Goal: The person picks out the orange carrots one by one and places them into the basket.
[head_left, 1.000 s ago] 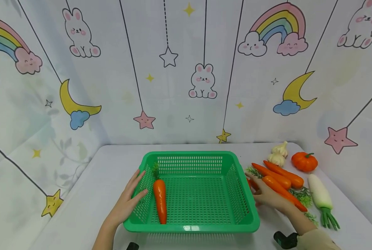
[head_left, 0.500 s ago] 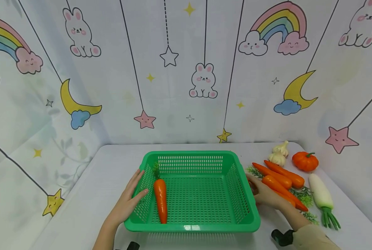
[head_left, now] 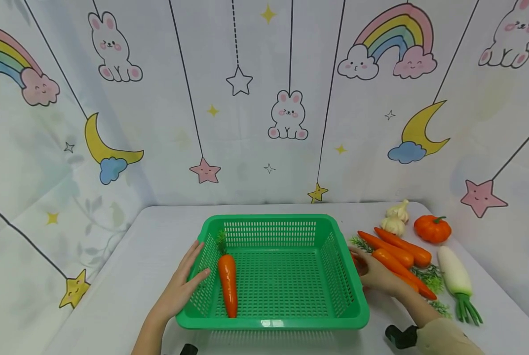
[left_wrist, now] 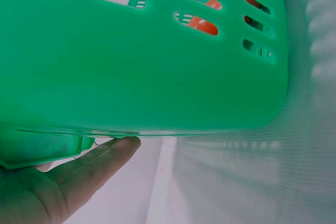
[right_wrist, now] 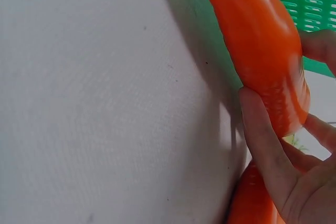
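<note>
My left hand (head_left: pixel 180 286) lies along the left side of a green plastic basket (head_left: pixel 271 324), its fingers straight and spread; the left wrist view shows a fingertip at the basket's rim. Inside the basket, near that side, lies one carrot (head_left: pixel 228 286) with its leafy top toward the back. Just outside the right wall, my right hand (head_left: pixel 375 273) pinches the thick end of another carrot (right_wrist: pixel 260 45) between thumb and fingers. From the head view that carrot is mostly hidden by the hand and the basket wall. Below it in the right wrist view is a further orange carrot (right_wrist: pixel 253 198).
Several carrots (head_left: pixel 393 251) with green tops lie right of my right hand. Beyond them are garlic bulbs (head_left: pixel 394 227), a small orange pumpkin (head_left: pixel 432 229) and a white radish (head_left: pixel 454 271) with green stalks. A patterned cloth (head_left: pixel 255 148) hangs behind the white table (head_left: pixel 167 227).
My right hand has shifted slightly left toward the basket wall, its fingers closing round the carrot there and uncovering more of a carrot behind it. The left hand and basket stay in place.
</note>
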A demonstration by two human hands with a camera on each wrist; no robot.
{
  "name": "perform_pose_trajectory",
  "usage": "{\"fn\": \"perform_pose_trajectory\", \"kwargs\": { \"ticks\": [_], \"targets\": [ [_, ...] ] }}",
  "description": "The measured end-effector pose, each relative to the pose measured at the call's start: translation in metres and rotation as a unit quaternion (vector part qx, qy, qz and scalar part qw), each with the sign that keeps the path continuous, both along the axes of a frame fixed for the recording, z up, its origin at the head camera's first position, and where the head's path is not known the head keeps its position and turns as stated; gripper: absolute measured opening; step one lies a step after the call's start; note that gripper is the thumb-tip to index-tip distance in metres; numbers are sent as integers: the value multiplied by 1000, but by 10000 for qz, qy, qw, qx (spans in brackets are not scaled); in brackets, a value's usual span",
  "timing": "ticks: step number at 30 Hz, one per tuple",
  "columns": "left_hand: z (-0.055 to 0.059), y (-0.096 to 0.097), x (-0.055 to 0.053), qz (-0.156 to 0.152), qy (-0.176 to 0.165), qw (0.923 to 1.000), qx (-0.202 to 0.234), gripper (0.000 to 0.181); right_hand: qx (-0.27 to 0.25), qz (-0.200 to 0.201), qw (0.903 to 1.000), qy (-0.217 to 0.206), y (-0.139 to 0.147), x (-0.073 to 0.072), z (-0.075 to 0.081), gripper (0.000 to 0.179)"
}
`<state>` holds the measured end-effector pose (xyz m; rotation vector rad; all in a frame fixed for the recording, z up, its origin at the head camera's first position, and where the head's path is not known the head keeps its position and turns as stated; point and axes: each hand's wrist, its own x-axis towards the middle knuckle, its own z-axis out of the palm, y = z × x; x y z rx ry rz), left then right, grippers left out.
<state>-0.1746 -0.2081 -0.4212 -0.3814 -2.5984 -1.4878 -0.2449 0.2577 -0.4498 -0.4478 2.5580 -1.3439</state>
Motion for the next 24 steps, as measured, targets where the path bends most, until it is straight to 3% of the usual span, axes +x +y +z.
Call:
{"fn": "perform_pose_trajectory", "kwargs": {
  "ticks": [4, 7, 14, 19, 24],
  "targets": [
    [0, 0, 0, 14, 9, 10000, -12, 62, -118, -244, 9990, -360, 2, 4, 6, 88],
    [0, 0, 0, 26, 11, 10000, -27, 62, -400, -156, 9973, -588, 4, 6, 13, 90],
    [0, 0, -1, 24, -15, 10000, -33, 58, -557, 343, 9978, 114, 9, 4, 23, 84],
    [1, 1, 0, 5, -21, 10000, -25, 57, -910, 372, 9949, -204, 7, 10, 34, 85],
    [1, 1, 0, -8, 14, 10000, -27, 56, -734, 132, 9969, -251, 5, 15, 46, 85]
  ]
}}
